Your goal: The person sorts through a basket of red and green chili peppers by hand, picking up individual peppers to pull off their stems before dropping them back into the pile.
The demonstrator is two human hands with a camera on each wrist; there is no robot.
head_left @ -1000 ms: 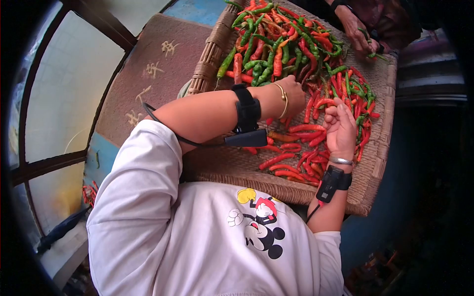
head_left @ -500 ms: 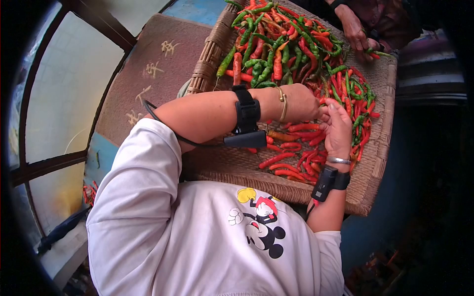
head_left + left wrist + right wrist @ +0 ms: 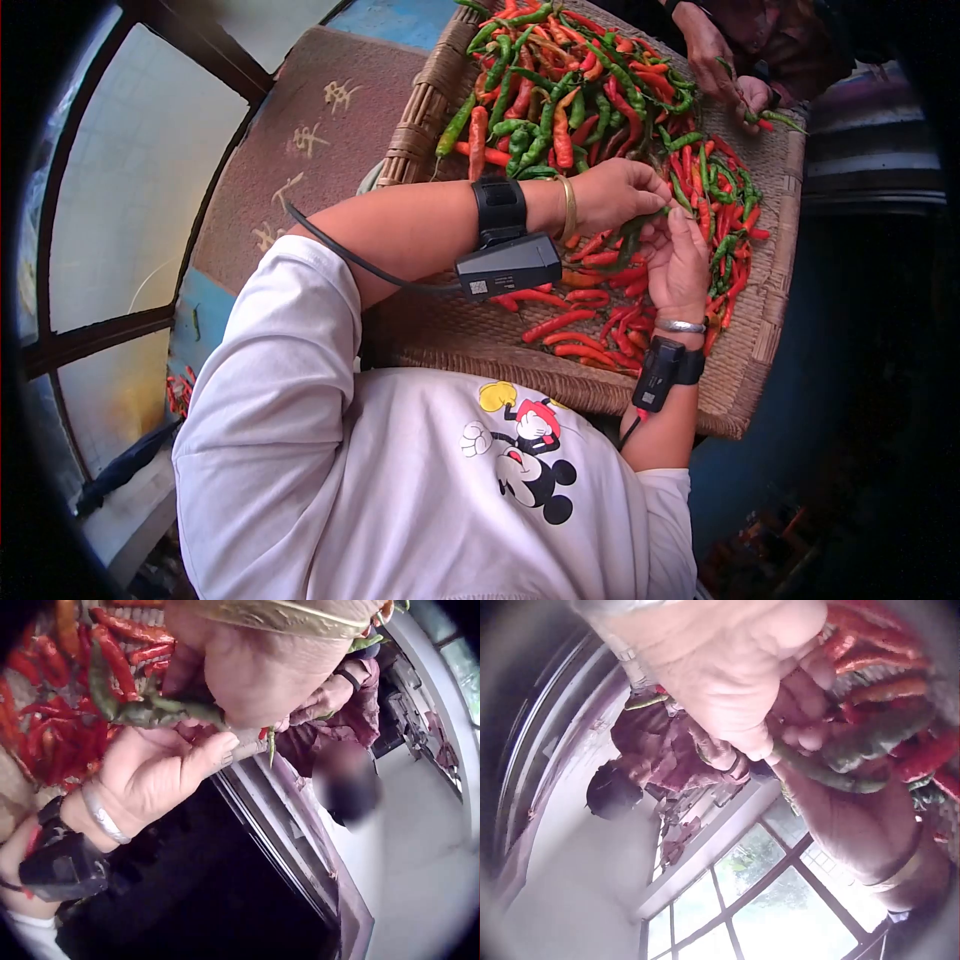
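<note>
Close over the chili-filled basket (image 3: 745, 385), both hands meet at a green chili (image 3: 832, 774). The left hand (image 3: 612, 198), with a gold bracelet, comes in from the left and pinches the chili's stem end with its fingertips. Palm up, the right hand (image 3: 680, 265), with a silver bracelet, holds the chili with thumb and curled fingers. Beside it in the right wrist view, a darker green chili (image 3: 877, 741) sticks out by the right fingers. Loose red chilies (image 3: 570, 325) lie beneath the hands.
A large heap of red and green chilies (image 3: 560, 90) fills the basket's far side; a mixed pile (image 3: 735, 200) lies to the right. Across the basket, another person's hands (image 3: 715, 65) hold chilies. A brown mat (image 3: 310, 130) lies at left, near a window (image 3: 150, 170).
The left hand has moved right from the chilies to meet the right hand, and now its fingertips are at a green chili. The right hand has shifted slightly left. The other person's hands have moved.
</note>
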